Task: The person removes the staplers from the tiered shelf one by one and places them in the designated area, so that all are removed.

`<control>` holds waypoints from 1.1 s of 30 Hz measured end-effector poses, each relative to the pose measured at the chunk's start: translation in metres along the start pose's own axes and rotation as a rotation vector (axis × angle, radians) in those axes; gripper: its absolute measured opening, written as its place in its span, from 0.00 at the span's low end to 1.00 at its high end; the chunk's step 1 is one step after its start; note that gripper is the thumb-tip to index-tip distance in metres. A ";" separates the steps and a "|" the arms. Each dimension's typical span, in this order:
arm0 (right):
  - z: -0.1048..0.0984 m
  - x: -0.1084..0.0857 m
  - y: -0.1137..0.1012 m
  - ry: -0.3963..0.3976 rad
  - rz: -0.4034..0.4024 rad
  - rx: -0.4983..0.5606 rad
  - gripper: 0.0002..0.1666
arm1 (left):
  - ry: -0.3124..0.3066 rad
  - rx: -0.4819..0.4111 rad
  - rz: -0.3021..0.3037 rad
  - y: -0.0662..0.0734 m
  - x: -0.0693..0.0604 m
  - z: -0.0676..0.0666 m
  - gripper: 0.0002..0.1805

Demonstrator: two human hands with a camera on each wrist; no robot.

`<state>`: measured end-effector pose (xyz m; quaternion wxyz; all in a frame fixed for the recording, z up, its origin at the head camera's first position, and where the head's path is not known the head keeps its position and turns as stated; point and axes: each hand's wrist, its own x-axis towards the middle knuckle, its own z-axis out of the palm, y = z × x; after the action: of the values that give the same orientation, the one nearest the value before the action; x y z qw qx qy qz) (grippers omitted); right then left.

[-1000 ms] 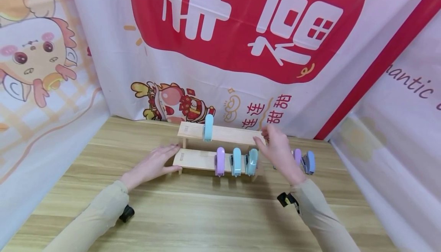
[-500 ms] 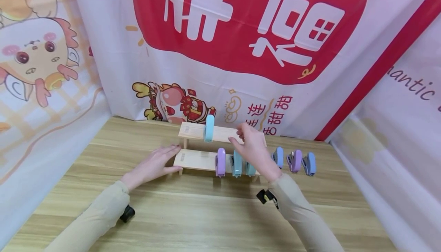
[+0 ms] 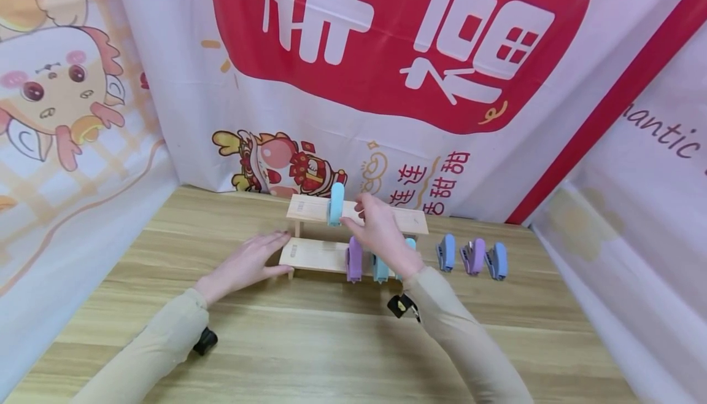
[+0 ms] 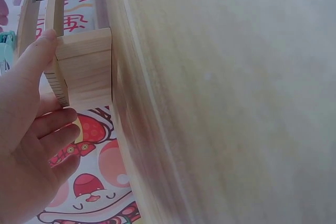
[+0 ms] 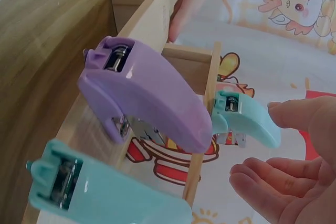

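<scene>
A two-tier wooden shelf [image 3: 312, 255] stands on the table. My left hand [image 3: 251, 264] holds the left end of its lower board, thumb at the front edge and curled fingers behind, as the left wrist view shows. On the upper board sits a turquoise stapler [image 3: 335, 205]. My right hand [image 3: 380, 227] is just right of it, thumb and fingers apart; in the right wrist view the thumb tip is close to the stapler's nose. Below, the lower board bears a purple stapler [image 3: 354, 260] and two turquoise staplers [image 5: 105, 187], partly hidden by my right hand in the head view.
To the right of the shelf, a blue stapler [image 3: 445, 252], a purple stapler [image 3: 473, 256] and another blue stapler [image 3: 497, 261] stand on the wood-grain table [image 3: 309, 342]. Printed cloth [image 3: 182, 85] walls the table at the back and sides.
My right hand has moved left from the upper board's right end to beside the turquoise stapler there, uncovering the staplers on the table. My left hand has stayed at the shelf's left end.
</scene>
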<state>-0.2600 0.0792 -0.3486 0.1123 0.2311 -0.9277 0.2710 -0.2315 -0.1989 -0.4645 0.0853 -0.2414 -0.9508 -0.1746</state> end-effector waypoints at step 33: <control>0.021 0.017 -0.005 -0.016 0.041 0.002 0.21 | 0.001 -0.009 0.004 0.003 0.000 -0.003 0.43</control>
<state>-0.2740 0.0578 -0.3583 0.0989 0.2144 -0.9328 0.2722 -0.2300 -0.1970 -0.4611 0.0848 -0.2436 -0.9495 -0.1787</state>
